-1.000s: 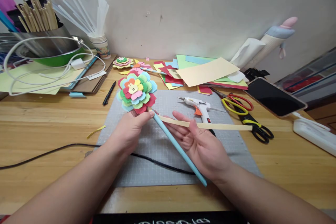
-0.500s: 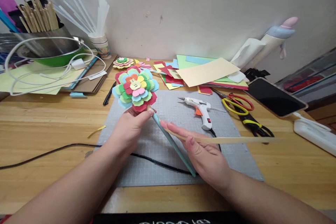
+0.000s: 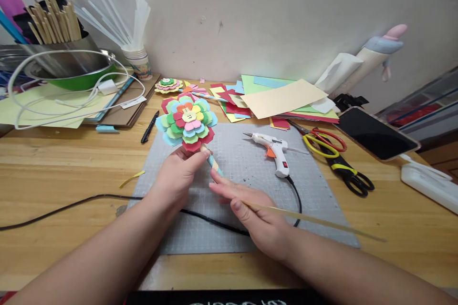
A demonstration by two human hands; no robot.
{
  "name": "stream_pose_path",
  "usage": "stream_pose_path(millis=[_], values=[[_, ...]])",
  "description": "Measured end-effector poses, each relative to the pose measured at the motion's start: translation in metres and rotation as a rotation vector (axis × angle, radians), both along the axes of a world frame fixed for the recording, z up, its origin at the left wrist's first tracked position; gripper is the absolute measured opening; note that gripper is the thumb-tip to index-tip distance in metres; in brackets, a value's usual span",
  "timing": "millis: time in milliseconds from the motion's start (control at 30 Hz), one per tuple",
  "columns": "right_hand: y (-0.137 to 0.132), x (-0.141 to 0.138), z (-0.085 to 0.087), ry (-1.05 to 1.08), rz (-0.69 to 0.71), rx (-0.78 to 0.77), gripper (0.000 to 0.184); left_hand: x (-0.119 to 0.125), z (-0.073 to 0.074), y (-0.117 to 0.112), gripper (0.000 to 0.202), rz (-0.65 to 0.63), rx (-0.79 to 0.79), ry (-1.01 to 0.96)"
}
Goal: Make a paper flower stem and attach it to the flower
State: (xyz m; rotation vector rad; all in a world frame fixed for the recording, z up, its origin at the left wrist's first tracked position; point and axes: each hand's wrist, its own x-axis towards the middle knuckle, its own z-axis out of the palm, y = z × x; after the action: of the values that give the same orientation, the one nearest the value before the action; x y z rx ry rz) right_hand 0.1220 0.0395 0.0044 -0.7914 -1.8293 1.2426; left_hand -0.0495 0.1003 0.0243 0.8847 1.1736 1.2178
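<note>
A layered paper flower (image 3: 189,121) in red, blue, green and yellow, with a small face at its centre, is held up above the cutting mat. My left hand (image 3: 181,169) pinches the top of its blue stem (image 3: 216,166), just under the petals. A cream band crosses the stem below the thumb. My right hand (image 3: 254,214) holds a narrow cream paper strip (image 3: 304,216) between thumb and fingers, its fingertips against the stem. The strip's free end trails out to the right over the forearm. The lower stem is hidden behind my right hand.
On the grey cutting mat (image 3: 232,152) lies a white glue gun (image 3: 270,145) with a black cord. Scissors (image 3: 343,167) and a phone (image 3: 377,132) are at the right. Coloured paper sheets (image 3: 286,97) and another paper flower (image 3: 168,86) lie behind. A black pen (image 3: 149,127) is left.
My right hand has moved down and left along the stem, and the strip's free end has dropped lower. A cream band now shows around the stem. My left hand keeps its hold.
</note>
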Motion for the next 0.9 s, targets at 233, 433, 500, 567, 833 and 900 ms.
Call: stream_pose_path(millis=[233,433,500,567,833,900], values=[[0.004,-0.008,-0.005,-0.018,0.023,0.155,0.051,-0.001,-0.001,-0.001,0.026,0.016,-0.028,-0.017],[0.001,-0.007,-0.007,0.080,-0.048,0.054,0.055,-0.004,-0.001,-0.002,0.027,-0.030,-0.086,-0.099],[0.000,-0.008,-0.006,0.163,-0.136,-0.051,0.056,-0.004,0.000,-0.002,0.026,-0.046,-0.071,-0.094],[0.002,-0.009,-0.005,0.267,-0.206,-0.169,0.059,-0.004,0.002,-0.002,0.024,-0.060,-0.055,-0.087],[0.011,-0.008,-0.004,0.409,-0.196,-0.265,0.053,-0.001,-0.003,-0.002,0.032,-0.112,-0.168,-0.111],[0.009,-0.009,-0.004,0.400,-0.135,-0.272,0.051,-0.002,-0.005,-0.002,0.035,-0.181,-0.170,-0.113]])
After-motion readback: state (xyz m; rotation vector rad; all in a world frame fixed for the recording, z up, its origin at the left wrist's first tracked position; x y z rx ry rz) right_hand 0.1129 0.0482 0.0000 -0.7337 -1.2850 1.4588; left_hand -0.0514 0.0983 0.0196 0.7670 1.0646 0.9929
